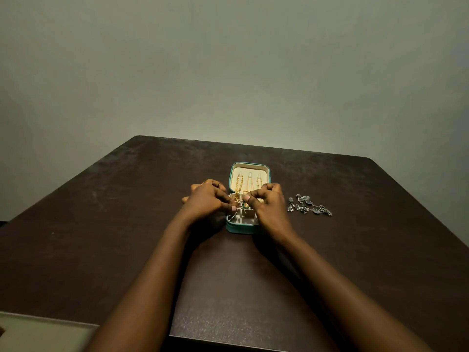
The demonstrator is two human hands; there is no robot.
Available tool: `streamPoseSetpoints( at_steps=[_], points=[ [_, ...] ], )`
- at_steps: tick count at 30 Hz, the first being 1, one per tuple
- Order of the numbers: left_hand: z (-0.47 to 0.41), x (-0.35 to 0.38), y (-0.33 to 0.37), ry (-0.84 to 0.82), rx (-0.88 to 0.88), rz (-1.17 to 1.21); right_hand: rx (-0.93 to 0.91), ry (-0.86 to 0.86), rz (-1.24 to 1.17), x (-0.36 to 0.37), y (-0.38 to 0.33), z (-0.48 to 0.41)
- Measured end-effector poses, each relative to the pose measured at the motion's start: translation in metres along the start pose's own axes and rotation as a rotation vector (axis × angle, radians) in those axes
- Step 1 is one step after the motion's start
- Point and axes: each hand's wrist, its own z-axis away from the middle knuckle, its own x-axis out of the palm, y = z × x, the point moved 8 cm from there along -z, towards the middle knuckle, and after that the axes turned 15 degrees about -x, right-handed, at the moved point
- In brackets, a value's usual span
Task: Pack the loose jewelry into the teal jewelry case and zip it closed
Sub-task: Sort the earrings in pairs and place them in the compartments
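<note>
The small square teal zip-up jewelry case (239,228) lay open mid-way across the dark brown wooden table (127,224), with gold chains (238,185) hung in its cream lid. Over its divided tray, the left hand (206,199) and the right hand (269,203) both had fingers curled, thumb and fingertip pinching a small green-and-gold piece (243,205) that was too tiny to identify. The step looked like seating it in a compartment, which would go best lowered straight down and released only below the dividers, clear of the chains. A silver beaded necklace (308,205) lay loose just right of the case, not yet packed.
</note>
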Motion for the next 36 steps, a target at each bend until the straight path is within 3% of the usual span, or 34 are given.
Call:
streamPoseSetpoints(
  at_steps=[5,11,18,24,29,36],
  points=[
    [0.000,0.003,0.001,0.094,-0.004,-0.099,0.036,0.052,0.004,-0.007,-0.002,-0.010],
    [0.015,0.001,0.021,0.226,0.127,-0.308,0.080,0.116,-0.112,-0.001,0.000,-0.016],
    [0.016,0.005,0.024,0.230,0.113,-0.437,0.093,0.108,-0.123,0.002,0.004,-0.014],
    [0.013,-0.009,0.014,0.170,0.073,-0.211,0.147,0.061,-0.043,0.006,0.014,-0.012],
    [0.006,-0.015,0.009,0.190,0.077,-0.207,0.163,0.012,-0.030,0.013,0.011,-0.008],
    [0.002,-0.012,0.005,0.028,0.085,-0.041,0.218,-0.068,0.075,0.029,0.015,-0.004]
  ],
)
